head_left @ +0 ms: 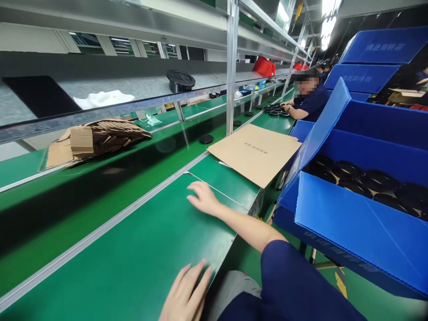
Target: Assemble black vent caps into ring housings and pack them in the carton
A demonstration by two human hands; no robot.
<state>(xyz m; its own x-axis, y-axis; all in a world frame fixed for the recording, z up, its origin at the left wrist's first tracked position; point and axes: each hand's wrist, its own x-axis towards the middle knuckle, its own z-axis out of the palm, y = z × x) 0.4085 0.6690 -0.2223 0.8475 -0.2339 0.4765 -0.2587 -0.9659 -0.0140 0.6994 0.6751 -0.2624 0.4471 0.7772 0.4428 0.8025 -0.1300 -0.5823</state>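
Observation:
My right hand (204, 199) reaches over the green worktop (140, 249), empty, with thumb and fingers apart. It is nearest to a seam in the worktop and a flat brown cardboard sheet (256, 154) with printed characters, which lies just beyond. My left hand (187, 292) is at the near edge of the worktop, fingers stretched out and holding nothing. Whether either palm touches the surface I cannot tell. A round black disc (206, 139) lies on the green conveyor belt (147, 167) past the metal rail.
To the right stands an open blue box (351, 223) holding several black rings (381, 180). Folded brown cardboard pieces (103, 140) lie beyond the belt. A metal post (231, 67) carries shelves overhead. Farther along, a co-worker (312, 100) handles black rings (277, 110).

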